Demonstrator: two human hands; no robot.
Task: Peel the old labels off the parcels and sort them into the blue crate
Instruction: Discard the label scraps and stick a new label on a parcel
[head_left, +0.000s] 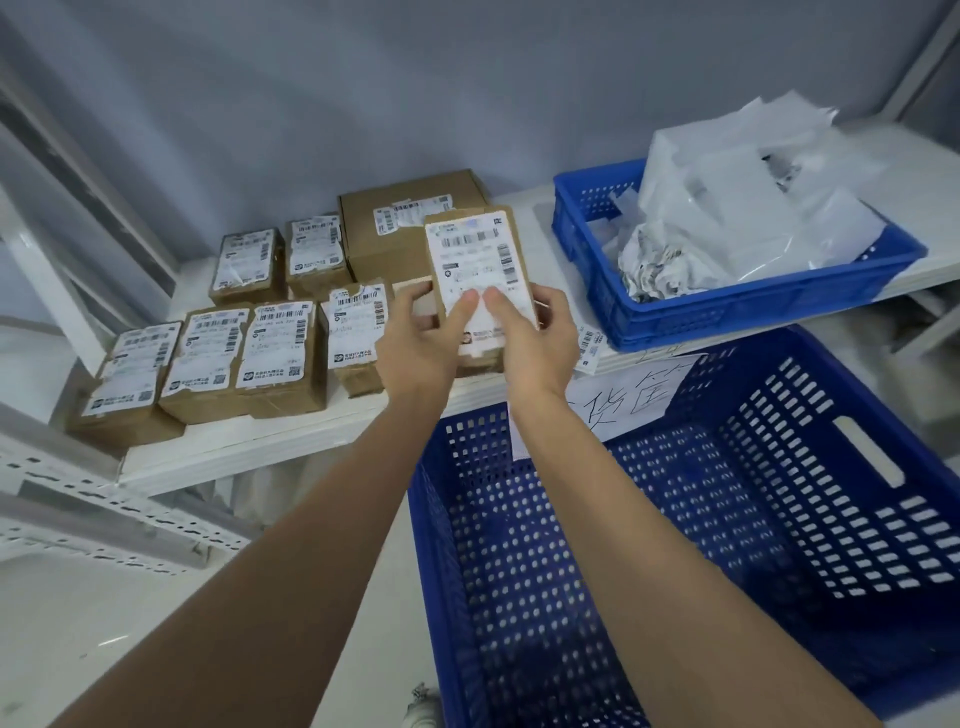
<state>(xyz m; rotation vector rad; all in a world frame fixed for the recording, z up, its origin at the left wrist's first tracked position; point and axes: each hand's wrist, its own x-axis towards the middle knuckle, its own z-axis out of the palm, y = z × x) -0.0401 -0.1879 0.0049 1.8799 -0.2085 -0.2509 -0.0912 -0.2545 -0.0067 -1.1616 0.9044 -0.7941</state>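
Both my hands hold a small brown cardboard parcel (480, 249) up over the shelf edge, its white shipping label (478, 260) facing me. My left hand (421, 345) grips its left side and my right hand (535, 338) its right side, with both thumbs pressed on the label's lower part. Below stands a large blue perforated crate (727, 519); nothing shows inside it. Several more labelled brown parcels (275, 353) sit in rows on the white shelf (291, 441) to the left.
A smaller blue bin (753, 306) at the right of the shelf holds crumpled peeled labels and white plastic bags. A handwritten paper sign (623, 400) hangs on the big crate's far rim. White metal racking (93, 509) runs along the left.
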